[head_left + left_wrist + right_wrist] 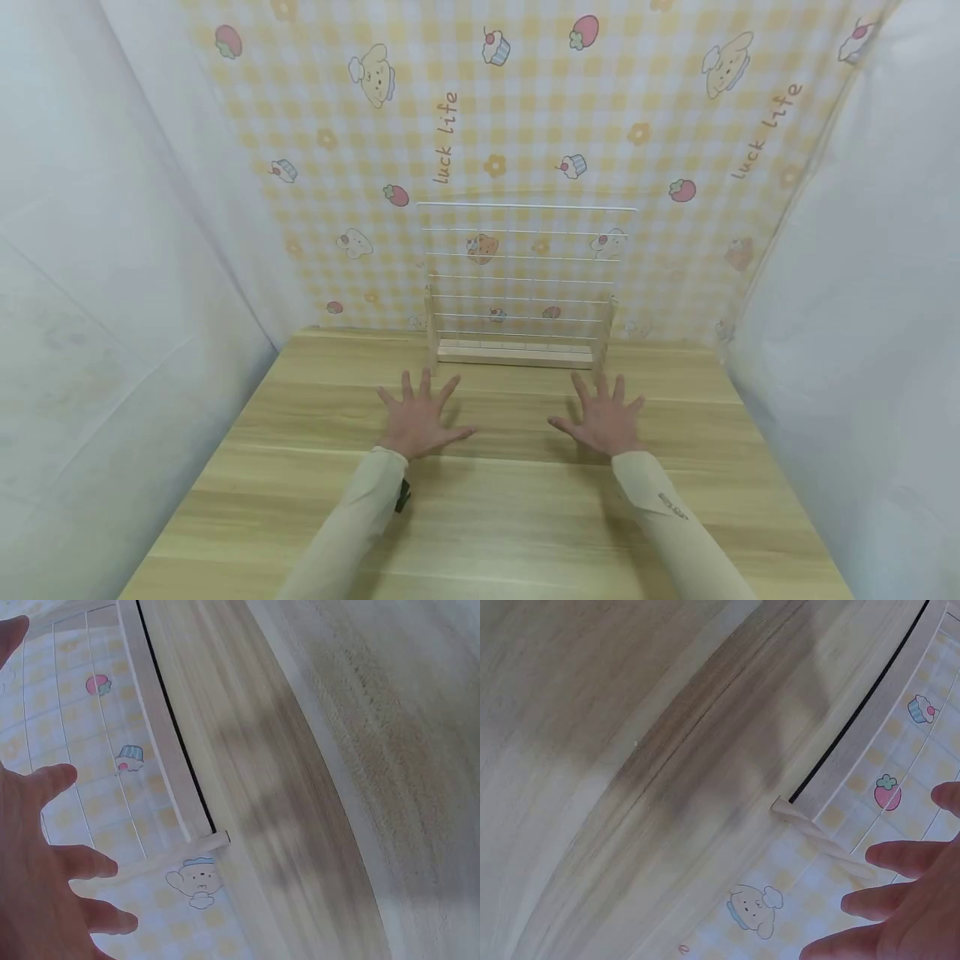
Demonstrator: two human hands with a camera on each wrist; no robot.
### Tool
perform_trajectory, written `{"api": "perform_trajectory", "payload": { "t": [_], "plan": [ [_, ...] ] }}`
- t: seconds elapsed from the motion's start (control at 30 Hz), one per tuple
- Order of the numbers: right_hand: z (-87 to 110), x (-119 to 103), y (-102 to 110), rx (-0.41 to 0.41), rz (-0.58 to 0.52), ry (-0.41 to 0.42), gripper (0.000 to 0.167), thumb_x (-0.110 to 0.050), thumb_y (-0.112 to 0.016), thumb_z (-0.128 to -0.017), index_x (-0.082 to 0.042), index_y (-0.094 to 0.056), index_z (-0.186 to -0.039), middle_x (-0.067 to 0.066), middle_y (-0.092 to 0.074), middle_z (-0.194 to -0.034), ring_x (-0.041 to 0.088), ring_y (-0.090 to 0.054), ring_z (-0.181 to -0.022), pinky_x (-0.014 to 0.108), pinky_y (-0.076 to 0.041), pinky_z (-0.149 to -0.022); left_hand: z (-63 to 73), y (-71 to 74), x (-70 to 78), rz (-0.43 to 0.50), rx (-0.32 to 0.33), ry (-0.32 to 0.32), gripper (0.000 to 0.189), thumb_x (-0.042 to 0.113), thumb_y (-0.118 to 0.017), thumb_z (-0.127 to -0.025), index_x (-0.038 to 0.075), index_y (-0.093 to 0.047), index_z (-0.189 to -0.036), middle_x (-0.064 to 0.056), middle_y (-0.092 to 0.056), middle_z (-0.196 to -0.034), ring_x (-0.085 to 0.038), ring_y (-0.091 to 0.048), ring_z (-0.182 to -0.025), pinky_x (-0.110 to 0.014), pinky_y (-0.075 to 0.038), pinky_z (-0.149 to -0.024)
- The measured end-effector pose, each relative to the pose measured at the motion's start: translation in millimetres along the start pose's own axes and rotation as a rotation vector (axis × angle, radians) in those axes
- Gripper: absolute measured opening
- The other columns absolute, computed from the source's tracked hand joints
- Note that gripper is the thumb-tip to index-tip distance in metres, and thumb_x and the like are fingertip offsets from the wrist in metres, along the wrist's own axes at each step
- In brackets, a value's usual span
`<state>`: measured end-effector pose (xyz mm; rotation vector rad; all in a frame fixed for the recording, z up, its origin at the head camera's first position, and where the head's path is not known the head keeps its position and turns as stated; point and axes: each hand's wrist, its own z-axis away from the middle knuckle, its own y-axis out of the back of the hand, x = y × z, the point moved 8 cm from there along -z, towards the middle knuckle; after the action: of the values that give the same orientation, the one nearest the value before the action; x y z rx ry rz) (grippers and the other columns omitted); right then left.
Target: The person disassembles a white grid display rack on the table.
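My left hand [418, 423] is spread above the wooden table, fingers straight and apart, holding nothing. To its right my right hand [606, 422] is spread the same way, also with nothing in it. Just beyond both hands stands a rack [516, 357] with a white wire grid [517, 275] upright between two wooden side posts. In the left wrist view, fingers [82, 862] of the left hand overlap the grid, and the rack's wooden base bar [169, 742] shows beside them. The right wrist view has the right hand's fingers [904, 859] near a rack post [821, 840].
A light wooden table [480, 517] spreads under both arms. Behind the rack hangs a yellow checked cloth [517, 108] with cartoon prints. White sheets [112, 250] close off the left and right sides. A dark band sits at the left wrist.
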<state>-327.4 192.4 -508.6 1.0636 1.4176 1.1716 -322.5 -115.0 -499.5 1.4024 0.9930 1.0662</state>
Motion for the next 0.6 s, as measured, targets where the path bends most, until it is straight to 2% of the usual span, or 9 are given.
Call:
{"api": "perform_trajectory", "payload": {
  "t": [0.13,0.27,0.47,0.6],
  "plan": [
    [-4.2,2,4,-0.014,-0.042,-0.019,0.097,-0.079,-0.049,-0.087,-0.019,-0.027,-0.159,0.029,-0.028,-0.161,0.066,-0.018,-0.143,0.092,-0.016,-0.098,-3.4,0.2,-6.3,0.058,-0.004,0.018,0.095,0.087,-0.043,-0.082,0.035,-0.023,-0.159,-0.024,-0.024,-0.165,-0.061,-0.021,-0.146,-0.093,-0.015,-0.097],
    [-8.9,6,9,-0.02,-0.117,-0.031,0.09,-0.069,-0.053,-0.092,-0.015,-0.028,-0.158,0.031,-0.028,-0.16,0.067,-0.019,-0.142,0.091,-0.018,-0.099,-6.6,1.2,-14.0,0.173,0.009,0.037,0.092,0.079,-0.046,-0.088,0.026,-0.024,-0.16,-0.025,-0.025,-0.164,-0.06,-0.025,-0.145,-0.092,-0.017,-0.097],
    [-15.7,17,11,-0.052,-0.278,-0.01,0.084,-0.054,-0.054,-0.098,-0.006,-0.021,-0.158,0.035,-0.025,-0.158,0.063,-0.023,-0.143,0.085,-0.027,-0.102,-11.7,5.6,-26.8,0.441,0.061,0.075,0.077,0.058,-0.049,-0.099,0.015,-0.026,-0.159,-0.023,-0.027,-0.164,-0.051,-0.03,-0.147,-0.088,-0.017,-0.104],
    [-21.8,25,11,-0.062,-0.412,0.009,0.084,-0.044,-0.054,-0.101,0.003,-0.014,-0.158,0.036,-0.026,-0.158,0.056,-0.028,-0.144,0.073,-0.031,-0.112,-15.4,10.1,-32.7,0.619,0.103,0.083,0.066,0.048,-0.047,-0.103,0.014,-0.03,-0.157,-0.017,-0.035,-0.162,-0.045,-0.04,-0.144,-0.075,-0.028,-0.113]
  ]
}}
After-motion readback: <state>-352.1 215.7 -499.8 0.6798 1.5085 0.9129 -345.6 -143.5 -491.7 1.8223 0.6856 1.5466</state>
